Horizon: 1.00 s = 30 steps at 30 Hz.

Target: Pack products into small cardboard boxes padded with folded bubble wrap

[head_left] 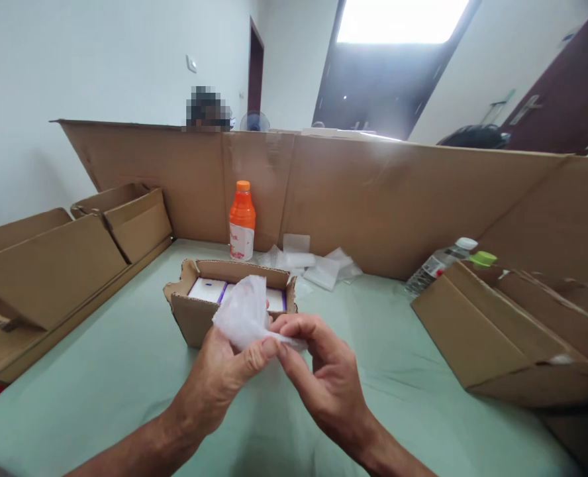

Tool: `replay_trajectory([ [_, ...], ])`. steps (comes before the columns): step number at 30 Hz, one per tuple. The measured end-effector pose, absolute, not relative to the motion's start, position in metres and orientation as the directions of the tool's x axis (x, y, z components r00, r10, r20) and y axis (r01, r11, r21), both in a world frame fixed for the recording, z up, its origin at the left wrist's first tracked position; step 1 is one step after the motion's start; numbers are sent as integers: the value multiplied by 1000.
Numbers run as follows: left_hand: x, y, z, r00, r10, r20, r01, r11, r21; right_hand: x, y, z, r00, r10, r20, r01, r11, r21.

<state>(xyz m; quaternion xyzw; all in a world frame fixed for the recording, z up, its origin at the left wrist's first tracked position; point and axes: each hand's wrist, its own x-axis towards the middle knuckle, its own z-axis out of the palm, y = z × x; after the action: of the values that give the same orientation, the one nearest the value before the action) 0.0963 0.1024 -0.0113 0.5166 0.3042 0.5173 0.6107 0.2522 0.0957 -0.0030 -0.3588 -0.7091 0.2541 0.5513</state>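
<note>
A crumpled sheet of white, translucent wrapping [242, 311] is held up between my two hands; whether anything is inside it I cannot tell. My left hand [227, 368] grips its lower part from the left, thumb pressed on top. With thumb and fingers, my right hand [324, 371] pinches the narrow twisted end on the right. Just behind the wrapping stands a small open cardboard box [187, 317], partly hidden by it. Inside the box are white packs with purple edges [207, 289], set side by side.
Beyond the box stands an orange bottle [242, 218], beside a heap of clear plastic packets [318, 268]. Cardboard boxes line the left [55, 265] and right [492, 331] sides. A clear bottle [436, 268] leans near the right boxes. A cardboard wall [373, 199] closes the back; a person's head [207, 109] shows behind it.
</note>
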Motion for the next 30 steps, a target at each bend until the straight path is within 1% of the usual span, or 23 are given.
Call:
replay_trajectory([
  [2, 96, 105, -14, 246, 959, 143, -300, -65, 952, 251, 98, -5, -139, 865, 482, 165, 500, -850],
  [3, 94, 106, -15, 221, 966, 136, -310, -63, 949, 253, 100, -5, -124, 887, 446, 127, 459, -879],
  [7, 79, 107, -12, 152, 984, 91, -387, -25, 922, 270, 111, 4, 1, 921, 390, -36, 390, -920],
  [9, 71, 107, -11, 143, 988, 50, -378, 8, 926, 278, 114, 12, -63, 933, 356, -56, 352, -934],
  [11, 66, 107, -9, 139, 990, 19, -352, 32, 935, 280, 114, 21, -174, 925, 338, 29, 348, -937],
  [13, 64, 108, -5, 121, 993, 6, -380, 40, 924, 276, 112, 32, -236, 905, 354, 186, 399, -898],
  [16, 60, 107, 1, 75, 997, 10, -502, 29, 864, 264, 111, 51, -218, 868, 445, 366, 496, -787],
  [18, 53, 103, 3, 46, 998, 39, -537, -8, 843, 254, 112, 65, -222, 827, 516, 421, 559, -714],
  [20, 44, 95, 1, 17, 998, 66, -536, -47, 843, 243, 115, 80, -272, 781, 563, 462, 619, -635],
  [23, 29, 84, -4, -51, 995, 89, -488, -103, 867, 228, 119, 97, -320, 735, 597, 488, 669, -561],
  [26, 15, 86, -5, -187, 976, 113, -358, -174, 917, 222, 126, 102, -282, 741, 609, 468, 661, -587],
  [28, 3, 99, 2, -294, 945, 145, -229, -217, 949, 225, 136, 100, -260, 760, 595, 445, 641, -625],
  [30, -10, 120, 12, -336, 920, 201, -25, -222, 975, 232, 151, 93, -235, 781, 578, 445, 615, -651],
])
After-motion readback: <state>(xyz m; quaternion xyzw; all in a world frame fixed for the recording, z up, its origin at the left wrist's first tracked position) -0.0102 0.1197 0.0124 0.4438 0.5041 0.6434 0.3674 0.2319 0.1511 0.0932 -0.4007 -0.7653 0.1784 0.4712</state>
